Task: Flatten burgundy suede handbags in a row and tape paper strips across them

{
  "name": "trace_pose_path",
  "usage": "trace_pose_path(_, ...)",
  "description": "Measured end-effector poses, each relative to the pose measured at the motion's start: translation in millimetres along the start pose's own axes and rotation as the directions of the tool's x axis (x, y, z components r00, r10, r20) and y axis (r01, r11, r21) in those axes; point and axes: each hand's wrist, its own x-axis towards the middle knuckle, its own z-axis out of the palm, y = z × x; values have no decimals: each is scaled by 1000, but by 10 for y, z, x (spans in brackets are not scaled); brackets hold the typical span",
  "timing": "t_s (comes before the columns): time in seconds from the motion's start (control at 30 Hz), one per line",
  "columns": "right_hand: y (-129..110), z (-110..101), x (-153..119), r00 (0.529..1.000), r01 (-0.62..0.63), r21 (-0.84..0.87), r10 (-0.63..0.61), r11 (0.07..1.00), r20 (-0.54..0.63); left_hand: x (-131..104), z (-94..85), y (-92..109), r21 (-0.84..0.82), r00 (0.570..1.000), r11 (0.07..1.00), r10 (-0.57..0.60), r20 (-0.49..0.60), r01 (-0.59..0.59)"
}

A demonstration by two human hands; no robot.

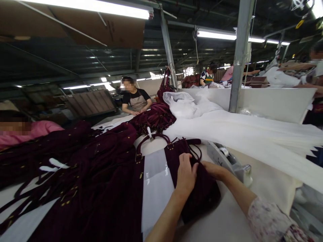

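A dark purple handbag (203, 198) lies on the table in front of me, a white sheet (156, 188) wrapped around its middle. My left hand (187, 173) is closed on the bag's near top part, thumb apart from the fingers. On the bag's right side, my right hand (213, 169) grips its edge, with the fingertips hidden behind the fabric. The bag's looped handle (153, 137) stands up at the far side, and a dark strap (194, 143) curls beyond my hands.
A grey tape dispenser (222, 158) stands right of the bag. White sheets (227, 127) are stacked behind it. Piled purple bags (101, 174) cover the left, with purple straps (158, 116) farther back. A co-worker (136, 97) is across the table; a pink sleeve (47, 127) shows at left. A metal post (239, 67) rises behind.
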Motion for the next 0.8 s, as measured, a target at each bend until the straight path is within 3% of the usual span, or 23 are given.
trace_pose_path(0.07,19,-31,-63,998,-46,53,44,998,45,-56,49,4,-5,995,996,-94,19,94)
trace_pose_path(0.17,70,-65,-278,994,-86,149,75,985,80,-140,133,-34,-24,970,992,-117,213,125)
trace_pose_path(0.33,161,-92,-822,994,-105,473,76,875,80,-226,153,-144,89,849,991,-129,512,96)
trace_pose_path(0.43,129,-27,-1008,996,-7,336,-25,942,89,-179,75,-163,167,790,986,-102,605,0)
trace_pose_path(0.5,88,58,-1033,992,125,105,-124,987,-12,-83,19,-152,216,722,975,-109,683,-58)
trace_pose_path(0.57,67,149,-1025,959,214,-186,-243,959,-147,51,-18,-130,246,660,965,-129,740,-87)
trace_pose_path(0.63,88,220,-1029,909,237,-405,-349,883,-229,182,-26,-102,253,628,963,-139,766,-95)
trace_pose_path(0.7,151,255,-1059,887,217,-472,-374,854,-270,258,-10,-69,245,612,964,-130,780,-107)
trace_pose_path(0.8,264,242,-1124,913,148,-364,-269,920,-306,209,32,-4,242,589,962,-122,799,-129)
